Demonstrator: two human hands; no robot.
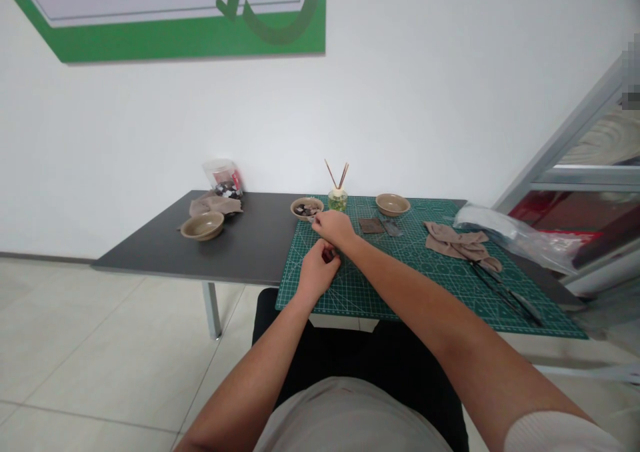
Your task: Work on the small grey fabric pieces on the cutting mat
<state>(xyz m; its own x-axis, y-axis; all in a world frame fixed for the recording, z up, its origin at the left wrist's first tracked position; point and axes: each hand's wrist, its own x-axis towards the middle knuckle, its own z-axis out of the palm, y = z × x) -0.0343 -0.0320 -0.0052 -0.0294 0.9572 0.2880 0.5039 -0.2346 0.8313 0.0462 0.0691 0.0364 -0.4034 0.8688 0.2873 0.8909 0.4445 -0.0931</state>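
My right hand reaches over the green cutting mat, its fingers pinched together at the near rim of a small tan bowl. A small pale piece shows at its fingertips, too small to name. In the bowl lie several dark and pinkish flat bits. Closer to me, my left hand is curled closed above the mat; something dark shows between its thumb and fingers, but I cannot make out what. Right of my hands, a brown square piece and a grey clear packet lie flat.
Behind my right hand stands a reed diffuser. Another tan bowl sits back right; a third bowl stands left, by a cloth and a plastic container. At right are a brown cloth, long dark tools and plastic wrapping.
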